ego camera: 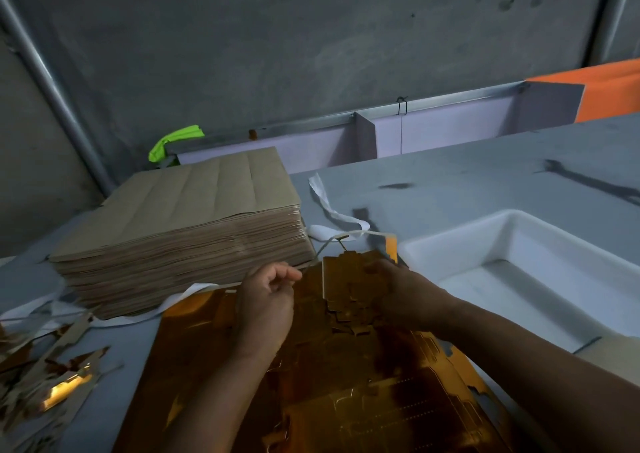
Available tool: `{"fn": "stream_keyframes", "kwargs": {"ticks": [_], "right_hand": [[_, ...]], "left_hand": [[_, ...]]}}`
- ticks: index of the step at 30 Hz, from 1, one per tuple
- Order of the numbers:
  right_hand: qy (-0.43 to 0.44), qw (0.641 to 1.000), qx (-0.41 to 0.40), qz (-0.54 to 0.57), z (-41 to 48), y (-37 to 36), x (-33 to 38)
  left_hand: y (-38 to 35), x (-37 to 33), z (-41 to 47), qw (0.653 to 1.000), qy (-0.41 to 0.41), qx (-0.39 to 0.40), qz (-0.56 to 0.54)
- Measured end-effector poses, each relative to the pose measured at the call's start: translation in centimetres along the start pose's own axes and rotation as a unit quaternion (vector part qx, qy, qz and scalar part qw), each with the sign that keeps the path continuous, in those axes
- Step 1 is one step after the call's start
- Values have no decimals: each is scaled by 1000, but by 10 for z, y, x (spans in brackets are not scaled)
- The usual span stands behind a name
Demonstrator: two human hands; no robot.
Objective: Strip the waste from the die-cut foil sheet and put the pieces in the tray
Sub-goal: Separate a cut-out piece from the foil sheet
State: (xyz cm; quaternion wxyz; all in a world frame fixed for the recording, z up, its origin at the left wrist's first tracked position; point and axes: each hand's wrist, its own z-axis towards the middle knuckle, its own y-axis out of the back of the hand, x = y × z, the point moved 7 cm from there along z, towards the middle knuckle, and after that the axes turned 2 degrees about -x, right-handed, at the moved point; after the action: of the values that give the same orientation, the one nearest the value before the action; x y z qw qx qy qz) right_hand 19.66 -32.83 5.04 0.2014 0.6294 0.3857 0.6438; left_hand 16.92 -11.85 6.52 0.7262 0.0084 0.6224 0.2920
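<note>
Just left of the tray, the left hand pinches a thin waste strip while the right hand clamps the gold foil pieces in curled fingers — I'd pull the strip low and steady, pieces pinned, so nothing tears. Counted: one tray, one foil sheet below-left of it, one brown sheet stack farther left, two hands.

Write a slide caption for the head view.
Left hand pinches waste strip; right hand grips foil pieces beside white tray.
</note>
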Motion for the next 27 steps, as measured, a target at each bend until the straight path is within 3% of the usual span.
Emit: {"fn": "stream_keyframes", "kwargs": {"ticks": [11,16,21,27], "right_hand": [[37,999,-37,12,-3,6,10],[36,998,35,-26,-3,-7,7],[38,992,103,-55,-5,-19,8],[41,989,130,-57,-6,-22,6]], "left_hand": [[76,69,21,962,154,-49,219],[80,82,23,940,205,-14,272],[76,81,23,919,204,6,337],[66,79,25,914,178,16,364]]}}
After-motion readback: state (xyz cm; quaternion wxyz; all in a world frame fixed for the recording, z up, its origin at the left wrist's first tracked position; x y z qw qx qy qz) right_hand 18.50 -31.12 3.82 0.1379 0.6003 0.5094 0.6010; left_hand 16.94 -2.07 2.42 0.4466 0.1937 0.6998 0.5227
